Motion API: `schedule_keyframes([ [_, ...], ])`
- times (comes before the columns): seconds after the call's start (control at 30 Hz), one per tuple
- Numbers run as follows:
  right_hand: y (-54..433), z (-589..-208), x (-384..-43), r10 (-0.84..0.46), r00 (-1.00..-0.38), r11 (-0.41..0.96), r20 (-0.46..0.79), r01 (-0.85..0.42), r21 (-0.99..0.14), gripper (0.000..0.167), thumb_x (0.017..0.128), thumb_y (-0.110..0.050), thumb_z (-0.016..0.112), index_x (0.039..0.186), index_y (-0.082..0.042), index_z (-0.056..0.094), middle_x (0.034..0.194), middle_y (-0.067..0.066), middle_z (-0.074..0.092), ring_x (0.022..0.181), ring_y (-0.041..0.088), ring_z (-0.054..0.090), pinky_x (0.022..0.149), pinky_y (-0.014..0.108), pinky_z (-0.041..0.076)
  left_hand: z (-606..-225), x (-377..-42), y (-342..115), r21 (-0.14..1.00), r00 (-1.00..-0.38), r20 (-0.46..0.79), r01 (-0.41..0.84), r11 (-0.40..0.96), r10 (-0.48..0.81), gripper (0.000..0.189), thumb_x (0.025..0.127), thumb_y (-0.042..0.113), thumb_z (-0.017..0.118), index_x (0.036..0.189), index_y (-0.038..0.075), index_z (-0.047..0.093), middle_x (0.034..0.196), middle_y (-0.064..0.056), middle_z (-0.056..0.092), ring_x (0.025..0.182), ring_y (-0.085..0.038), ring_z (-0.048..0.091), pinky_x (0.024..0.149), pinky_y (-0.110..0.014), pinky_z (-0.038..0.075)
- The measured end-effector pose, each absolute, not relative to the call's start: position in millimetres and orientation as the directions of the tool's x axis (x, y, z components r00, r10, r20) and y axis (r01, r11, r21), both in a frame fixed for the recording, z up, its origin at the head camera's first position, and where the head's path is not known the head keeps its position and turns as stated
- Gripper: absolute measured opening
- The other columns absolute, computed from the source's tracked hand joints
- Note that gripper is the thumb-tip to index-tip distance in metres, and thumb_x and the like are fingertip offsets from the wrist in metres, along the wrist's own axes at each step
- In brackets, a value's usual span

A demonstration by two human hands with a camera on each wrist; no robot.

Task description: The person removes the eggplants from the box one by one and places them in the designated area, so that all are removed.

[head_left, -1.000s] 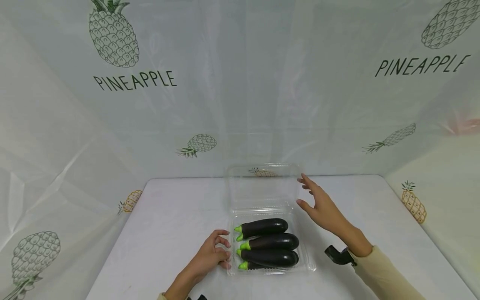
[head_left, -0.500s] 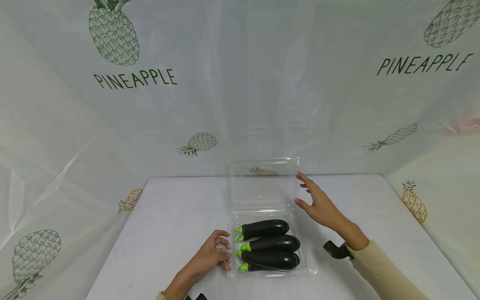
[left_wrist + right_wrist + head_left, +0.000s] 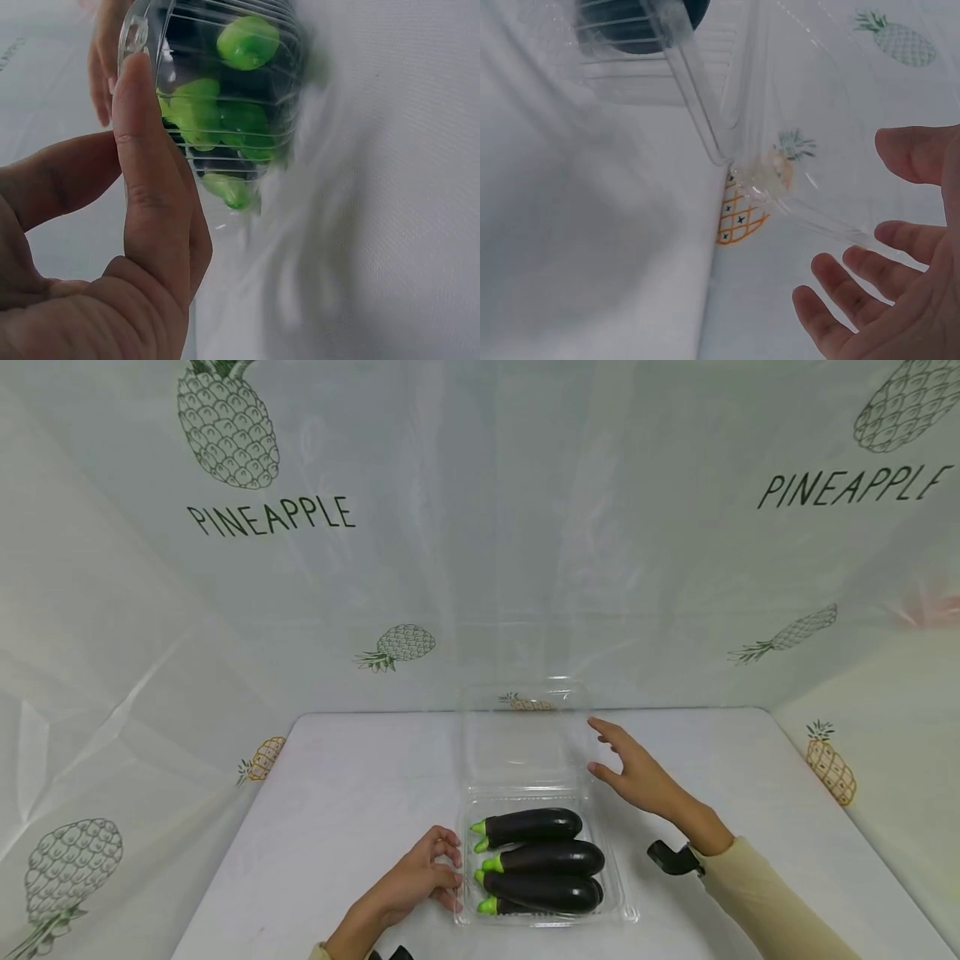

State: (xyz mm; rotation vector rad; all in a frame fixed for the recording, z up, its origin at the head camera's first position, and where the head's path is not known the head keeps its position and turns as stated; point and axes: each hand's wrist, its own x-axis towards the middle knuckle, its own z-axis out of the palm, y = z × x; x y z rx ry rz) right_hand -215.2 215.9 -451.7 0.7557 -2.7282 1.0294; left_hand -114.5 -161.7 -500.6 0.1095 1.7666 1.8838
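Note:
A clear plastic clamshell container (image 3: 626, 902) stands with its lid (image 3: 517, 743) raised at the back. Several dark eggplants (image 3: 551, 857) with green stem ends lie side by side in its base. At the base's left edge, my left hand (image 3: 420, 877) pinches the rim between thumb and fingers, as the left wrist view shows close up. My right hand (image 3: 641, 777) is beside the lid's right edge, thumb apart and fingers loosely extended. In the right wrist view, its fingertips (image 3: 825, 270) are right at the lid's edge.
A white table (image 3: 360, 777) lies under the container. Behind it and along both sides hangs a pale curtain (image 3: 517, 527) printed with pineapples. A black wrist-camera mount (image 3: 675, 858) sits at the right sleeve.
The container's base has shifted slightly toward me, and the eggplants with it. The lid's tilt has changed. My right hand has moved a little to the left; my left hand stays at the rim.

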Motion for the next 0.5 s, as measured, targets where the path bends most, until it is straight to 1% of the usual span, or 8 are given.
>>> schedule_keyframes([
  [0.17,217.6,-457.6,-216.8,-0.424,-0.871,0.637,0.250,-0.482,-0.601,0.066,0.103,-0.014,0.069,0.156,0.008,0.037,0.156,0.032,0.045,0.134,0.051,0.053,0.108,0.069,0.048,-501.5,-113.6,-163.1,0.938,-0.834,-0.308,-0.346,0.000,0.457,0.046,0.087,-0.009,0.063,0.124,0.000,0.037,0.104,-0.008,0.047,0.073,-0.017,0.059,0.060,-0.029,0.064],
  [0.3,219.1,-463.4,-217.3,-0.430,-0.880,0.631,0.199,-0.451,-0.631,0.066,0.105,-0.018,0.067,0.157,0.008,0.036,0.158,0.032,0.041,0.134,0.054,0.052,0.107,0.070,0.049,-498.8,-112.6,-162.6,0.935,-0.829,-0.311,-0.355,-0.009,0.465,0.043,0.087,-0.007,0.064,0.121,0.000,0.038,0.103,-0.008,0.048,0.075,-0.018,0.058,0.060,-0.030,0.064],
  [0.5,218.3,-469.3,-217.8,-0.434,-0.889,0.636,0.145,-0.416,-0.650,0.065,0.107,-0.022,0.064,0.156,0.009,0.037,0.158,0.034,0.040,0.133,0.054,0.052,0.105,0.070,0.050,-497.2,-111.7,-162.1,0.930,-0.824,-0.315,-0.368,-0.021,0.470,0.035,0.093,-0.006,0.062,0.118,0.000,0.039,0.099,-0.007,0.050,0.075,-0.018,0.059,0.058,-0.030,0.064],
])
